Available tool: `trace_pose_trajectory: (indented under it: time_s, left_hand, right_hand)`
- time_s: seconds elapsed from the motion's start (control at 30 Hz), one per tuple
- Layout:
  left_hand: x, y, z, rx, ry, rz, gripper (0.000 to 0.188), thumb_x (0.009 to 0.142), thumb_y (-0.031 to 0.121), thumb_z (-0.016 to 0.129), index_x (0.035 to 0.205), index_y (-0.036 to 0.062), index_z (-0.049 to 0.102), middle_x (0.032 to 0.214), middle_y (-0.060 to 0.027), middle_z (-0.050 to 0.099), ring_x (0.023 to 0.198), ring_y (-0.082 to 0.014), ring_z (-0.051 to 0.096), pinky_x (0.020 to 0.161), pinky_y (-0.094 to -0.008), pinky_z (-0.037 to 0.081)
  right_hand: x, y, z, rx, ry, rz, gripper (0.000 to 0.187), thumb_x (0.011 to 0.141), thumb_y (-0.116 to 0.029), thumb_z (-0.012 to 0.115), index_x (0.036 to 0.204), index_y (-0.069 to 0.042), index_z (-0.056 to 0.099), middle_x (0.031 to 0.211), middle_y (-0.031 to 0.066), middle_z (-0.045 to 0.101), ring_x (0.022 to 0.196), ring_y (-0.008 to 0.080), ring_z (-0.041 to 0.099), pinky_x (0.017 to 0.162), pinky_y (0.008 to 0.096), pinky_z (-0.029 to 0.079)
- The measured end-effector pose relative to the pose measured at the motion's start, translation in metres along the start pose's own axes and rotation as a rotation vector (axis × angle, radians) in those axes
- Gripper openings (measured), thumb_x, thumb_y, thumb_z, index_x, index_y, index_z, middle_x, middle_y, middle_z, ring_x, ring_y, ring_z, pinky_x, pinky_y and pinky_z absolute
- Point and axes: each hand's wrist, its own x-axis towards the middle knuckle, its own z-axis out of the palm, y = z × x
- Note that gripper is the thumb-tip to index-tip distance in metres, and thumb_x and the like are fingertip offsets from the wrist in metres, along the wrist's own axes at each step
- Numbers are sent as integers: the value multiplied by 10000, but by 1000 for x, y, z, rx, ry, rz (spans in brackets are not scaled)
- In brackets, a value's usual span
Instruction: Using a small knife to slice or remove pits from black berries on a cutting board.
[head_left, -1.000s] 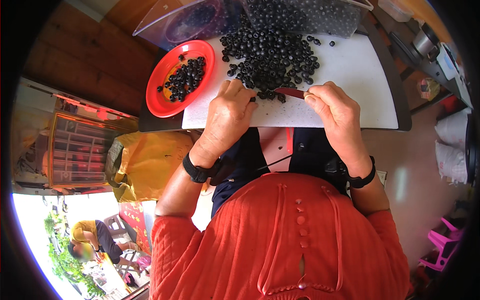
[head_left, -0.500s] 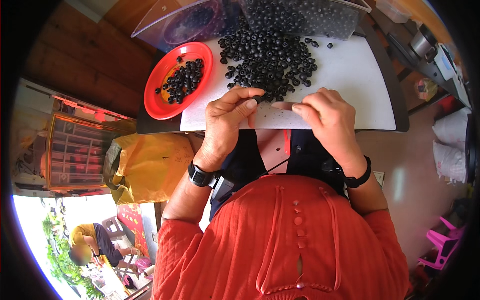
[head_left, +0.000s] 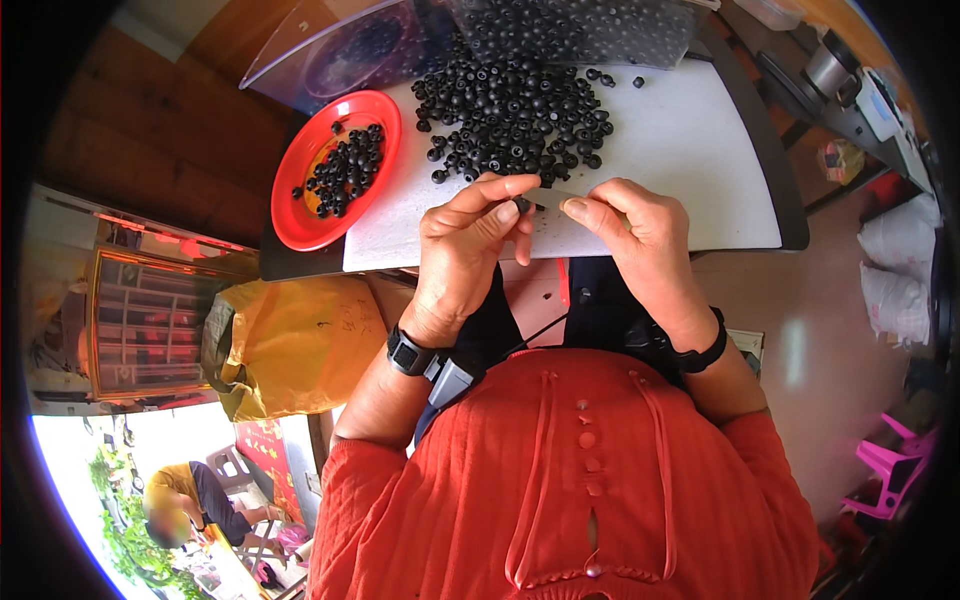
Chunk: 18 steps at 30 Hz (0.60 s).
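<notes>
My left hand pinches a small round black piece between thumb and forefinger, above the near edge of a white board. Thumb and fingers of my right hand are closed on a thin flat blade, whose tip meets or nearly meets the piece; fingers partly hide the contact. Beyond my hands, a heap of similar black pieces spreads over the board. A red plate to the left bears more of them. Small dark specks lie on the board below the blade.
A clear plastic bin stands tipped at the board's far side, with black pieces spilling from it. A yellow bag sits below at left. Metal cup, white sacks and pink stool are at right. Another person sits far left.
My right hand has come closer to my left, bringing the blade up to the black piece. The left still pinches the piece. The whole view has shifted slightly.
</notes>
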Motion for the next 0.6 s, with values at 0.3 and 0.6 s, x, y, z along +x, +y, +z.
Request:
trace_pose_trajectory:
  time_s: [0.3,0.6]
  left_hand:
    - [0,-3,1,1,3,30,288,1053,17,587,1312,-63,683,999,-111,681,861,-170,658,667,-295,566]
    - [-1,0,3,-68,2,-2,240,1040,-45,570,1228,-79,714,1121,-94,650,888,-170,651,660,-295,588]
  right_hand:
    - [-1,3,1,-93,11,-49,343,943,-280,780,754,-39,625,658,105,604,530,273,564,526,407,416]
    - [-1,6,2,-98,7,-81,338,936,-268,788,745,-42,624,643,105,602,524,268,564,509,407,411]
